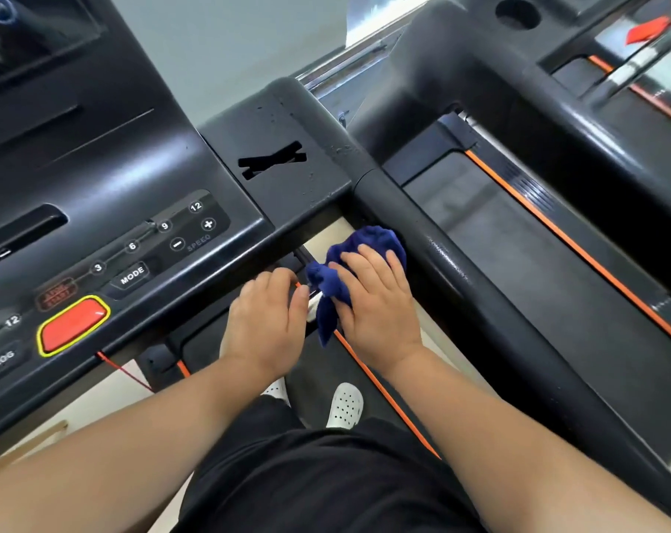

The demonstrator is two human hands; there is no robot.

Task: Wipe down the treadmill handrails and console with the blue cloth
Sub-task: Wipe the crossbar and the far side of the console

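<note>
The treadmill console fills the left of the view. Its glossy black face and buttons show no wipe marks either way, so whether it has been cleaned cannot be told. The matte corner panel joining it to the rail carries small specks or droplets, which suggests that patch still needs a pass.

The right handrail runs down from that joint toward the person. Pale smudges sit on its upper side just beyond the hands, so most of its length looks untouched. The opposite handrail is out of view.

The right hand lies over the blue cloth, fingers bent and spread across the bunched fabric. It holds the cloth against the inner side of the handrail, just below the joint with the console, and a loose tail hangs from under the thumb side. The left hand sits just beside it under the console's edge, fingers curled, their tips near the cloth's tail. Whether they pinch the tail or grasp something beneath cannot be told.

By this reading the work is at an early stage on the right rail, with the rest of that rail, the corner panel and probably the console left.
</note>
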